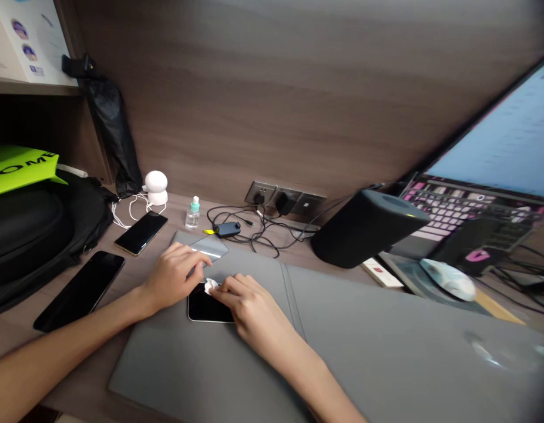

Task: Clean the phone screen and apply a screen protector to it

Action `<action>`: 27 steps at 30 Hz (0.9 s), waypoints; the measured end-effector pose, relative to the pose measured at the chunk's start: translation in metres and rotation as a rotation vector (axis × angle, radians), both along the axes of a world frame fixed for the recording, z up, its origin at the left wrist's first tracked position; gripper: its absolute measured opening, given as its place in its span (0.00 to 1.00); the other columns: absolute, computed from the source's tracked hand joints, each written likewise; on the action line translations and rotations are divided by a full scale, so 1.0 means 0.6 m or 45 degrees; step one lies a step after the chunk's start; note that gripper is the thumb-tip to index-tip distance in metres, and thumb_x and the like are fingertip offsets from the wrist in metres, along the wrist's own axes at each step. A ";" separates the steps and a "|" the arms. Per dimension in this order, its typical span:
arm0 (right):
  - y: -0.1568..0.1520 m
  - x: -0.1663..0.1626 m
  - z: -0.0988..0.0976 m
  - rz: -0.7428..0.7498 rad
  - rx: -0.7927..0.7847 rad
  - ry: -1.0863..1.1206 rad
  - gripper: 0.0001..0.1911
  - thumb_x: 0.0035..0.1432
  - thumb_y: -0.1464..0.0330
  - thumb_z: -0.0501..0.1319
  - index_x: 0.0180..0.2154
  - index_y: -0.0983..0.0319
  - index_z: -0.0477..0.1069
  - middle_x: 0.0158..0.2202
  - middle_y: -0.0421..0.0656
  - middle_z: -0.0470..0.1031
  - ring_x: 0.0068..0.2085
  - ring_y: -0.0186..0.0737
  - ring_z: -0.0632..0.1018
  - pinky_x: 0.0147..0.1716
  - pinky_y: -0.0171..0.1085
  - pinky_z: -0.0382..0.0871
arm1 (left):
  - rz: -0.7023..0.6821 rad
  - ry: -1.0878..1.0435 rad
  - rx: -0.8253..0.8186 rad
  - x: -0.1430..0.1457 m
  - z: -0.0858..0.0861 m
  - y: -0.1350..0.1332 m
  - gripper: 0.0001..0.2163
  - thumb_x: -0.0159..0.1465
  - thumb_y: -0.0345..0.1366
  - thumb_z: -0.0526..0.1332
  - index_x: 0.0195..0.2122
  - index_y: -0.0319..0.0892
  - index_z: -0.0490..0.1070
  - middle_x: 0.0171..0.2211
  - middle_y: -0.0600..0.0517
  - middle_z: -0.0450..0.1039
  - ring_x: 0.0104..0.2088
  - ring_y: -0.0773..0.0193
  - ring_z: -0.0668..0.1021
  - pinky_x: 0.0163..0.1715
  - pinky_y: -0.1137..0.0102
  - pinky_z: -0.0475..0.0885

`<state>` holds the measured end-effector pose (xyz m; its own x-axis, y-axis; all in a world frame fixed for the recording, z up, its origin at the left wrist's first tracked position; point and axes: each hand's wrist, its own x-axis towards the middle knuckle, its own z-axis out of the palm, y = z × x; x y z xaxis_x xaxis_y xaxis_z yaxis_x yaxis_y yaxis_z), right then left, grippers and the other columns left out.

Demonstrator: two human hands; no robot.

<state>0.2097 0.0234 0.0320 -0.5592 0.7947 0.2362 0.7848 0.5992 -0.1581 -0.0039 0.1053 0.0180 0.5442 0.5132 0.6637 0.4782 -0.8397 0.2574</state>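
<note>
A phone with a black screen lies on the grey desk mat, partly covered by my right hand. My right hand is closed around a crumpled white tissue and presses it against the phone's upper part. My left hand is beside the phone's upper left edge, its fingers bent together. At those fingertips a clear screen protector catches the light, its corner raised above the mat; my fingers seem to pinch its near edge.
Two dark phones lie at left, near a black backpack. Behind stand a small spray bottle, a white round device and tangled black cables. A black speaker, mouse and laptop occupy the right.
</note>
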 end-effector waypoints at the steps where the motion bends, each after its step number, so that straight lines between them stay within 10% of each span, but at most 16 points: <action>1: -0.002 0.000 0.002 0.005 -0.011 -0.005 0.23 0.63 0.84 0.61 0.56 0.64 0.78 0.39 0.45 0.76 0.40 0.43 0.71 0.39 0.41 0.64 | 0.001 0.001 0.005 0.000 -0.001 0.000 0.11 0.72 0.27 0.53 0.41 0.42 0.75 0.33 0.53 0.83 0.34 0.61 0.79 0.42 0.63 0.69; 27: -0.032 -0.002 0.041 0.157 -0.223 -0.049 0.19 0.64 0.82 0.60 0.50 0.61 0.81 0.40 0.43 0.77 0.41 0.41 0.72 0.45 0.41 0.60 | -0.005 0.030 0.018 -0.004 0.003 -0.002 0.11 0.73 0.28 0.52 0.42 0.43 0.74 0.35 0.52 0.83 0.36 0.61 0.80 0.43 0.62 0.68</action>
